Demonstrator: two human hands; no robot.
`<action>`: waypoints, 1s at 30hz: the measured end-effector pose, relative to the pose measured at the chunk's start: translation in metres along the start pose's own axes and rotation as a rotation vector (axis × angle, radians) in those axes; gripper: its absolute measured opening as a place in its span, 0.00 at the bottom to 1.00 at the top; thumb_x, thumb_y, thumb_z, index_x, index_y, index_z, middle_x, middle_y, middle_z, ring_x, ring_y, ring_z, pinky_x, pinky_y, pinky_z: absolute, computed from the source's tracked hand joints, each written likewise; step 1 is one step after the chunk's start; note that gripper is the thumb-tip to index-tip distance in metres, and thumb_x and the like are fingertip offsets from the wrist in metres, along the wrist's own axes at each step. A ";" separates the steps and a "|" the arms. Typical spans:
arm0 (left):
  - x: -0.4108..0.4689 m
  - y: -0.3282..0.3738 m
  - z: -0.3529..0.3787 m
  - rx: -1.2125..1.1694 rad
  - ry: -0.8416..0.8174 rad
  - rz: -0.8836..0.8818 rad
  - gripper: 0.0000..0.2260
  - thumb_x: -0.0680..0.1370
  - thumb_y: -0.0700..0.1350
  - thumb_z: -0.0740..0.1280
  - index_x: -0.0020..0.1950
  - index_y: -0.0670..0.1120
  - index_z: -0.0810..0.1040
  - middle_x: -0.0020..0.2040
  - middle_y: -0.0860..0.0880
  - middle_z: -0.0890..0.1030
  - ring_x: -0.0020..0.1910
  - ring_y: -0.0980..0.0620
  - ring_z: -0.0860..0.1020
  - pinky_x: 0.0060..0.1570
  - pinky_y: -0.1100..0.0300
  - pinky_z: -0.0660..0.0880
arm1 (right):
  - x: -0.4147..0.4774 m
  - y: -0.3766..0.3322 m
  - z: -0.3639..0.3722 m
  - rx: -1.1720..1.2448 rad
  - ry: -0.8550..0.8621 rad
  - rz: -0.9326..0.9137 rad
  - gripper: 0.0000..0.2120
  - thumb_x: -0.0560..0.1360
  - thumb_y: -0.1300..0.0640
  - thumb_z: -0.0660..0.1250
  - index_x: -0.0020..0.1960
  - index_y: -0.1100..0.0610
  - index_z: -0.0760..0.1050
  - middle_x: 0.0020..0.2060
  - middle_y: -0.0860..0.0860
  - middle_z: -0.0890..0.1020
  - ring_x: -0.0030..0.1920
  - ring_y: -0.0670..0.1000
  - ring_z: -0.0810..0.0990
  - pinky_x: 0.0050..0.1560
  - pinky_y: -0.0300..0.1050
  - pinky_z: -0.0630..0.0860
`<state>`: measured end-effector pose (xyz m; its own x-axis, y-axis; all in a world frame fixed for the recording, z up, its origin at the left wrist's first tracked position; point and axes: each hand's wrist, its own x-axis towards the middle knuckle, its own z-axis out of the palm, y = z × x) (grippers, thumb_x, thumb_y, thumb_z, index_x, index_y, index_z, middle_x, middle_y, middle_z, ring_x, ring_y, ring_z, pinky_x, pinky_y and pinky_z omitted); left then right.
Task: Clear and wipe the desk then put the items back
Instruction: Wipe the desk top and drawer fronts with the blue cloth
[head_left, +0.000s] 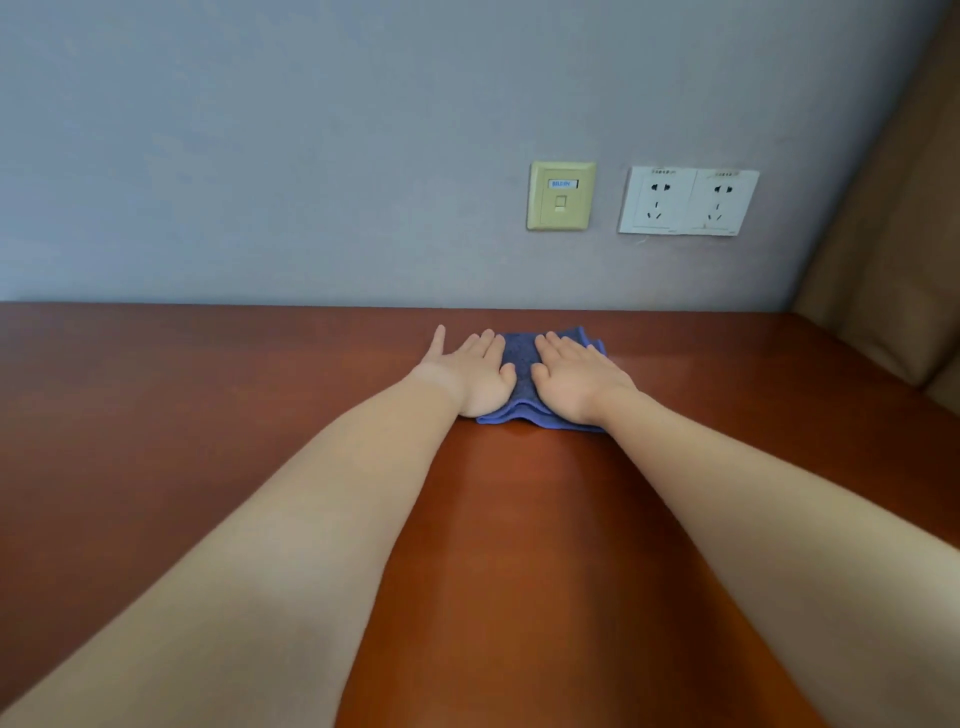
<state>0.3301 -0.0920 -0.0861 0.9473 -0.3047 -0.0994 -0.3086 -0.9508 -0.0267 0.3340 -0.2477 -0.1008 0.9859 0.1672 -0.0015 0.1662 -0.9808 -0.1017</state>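
A folded blue cloth (521, 369) lies on the reddish-brown wooden desk (208, 395), close to the back wall. My left hand (475, 371) rests flat on the cloth's left part, fingers stretched out and pointing at the wall, its outer fingers on bare wood. My right hand (576, 376) lies flat on the cloth's right part, palm down. Both arms reach far forward across the desk. Neither hand grips the cloth; they press on it from above.
The grey-blue wall rises right behind the cloth. On it are a yellowish network socket plate (561, 196) and a white double power outlet (688, 201). A brown padded panel (893, 249) bounds the desk on the right.
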 end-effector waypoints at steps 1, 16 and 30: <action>-0.012 0.001 0.001 -0.001 0.001 0.001 0.26 0.84 0.53 0.40 0.80 0.44 0.42 0.80 0.49 0.43 0.79 0.52 0.43 0.74 0.43 0.34 | -0.011 -0.004 0.000 0.000 0.002 -0.008 0.27 0.83 0.49 0.43 0.80 0.57 0.46 0.79 0.52 0.48 0.78 0.50 0.46 0.77 0.49 0.44; -0.185 0.017 0.020 -0.001 -0.030 -0.038 0.26 0.84 0.53 0.40 0.80 0.45 0.40 0.80 0.49 0.41 0.79 0.52 0.42 0.74 0.43 0.34 | -0.170 -0.067 0.010 0.018 -0.003 -0.050 0.27 0.83 0.47 0.42 0.80 0.55 0.44 0.79 0.50 0.46 0.78 0.49 0.45 0.77 0.48 0.42; -0.305 0.034 0.032 -0.068 -0.050 -0.072 0.25 0.84 0.52 0.40 0.80 0.46 0.40 0.80 0.49 0.40 0.78 0.53 0.41 0.75 0.47 0.36 | -0.281 -0.108 0.016 0.049 -0.016 -0.082 0.28 0.83 0.47 0.41 0.80 0.55 0.44 0.79 0.50 0.45 0.78 0.49 0.43 0.77 0.47 0.41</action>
<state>0.0278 -0.0291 -0.0885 0.9607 -0.2342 -0.1490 -0.2321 -0.9722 0.0317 0.0392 -0.1874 -0.1050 0.9685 0.2489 -0.0067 0.2450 -0.9577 -0.1511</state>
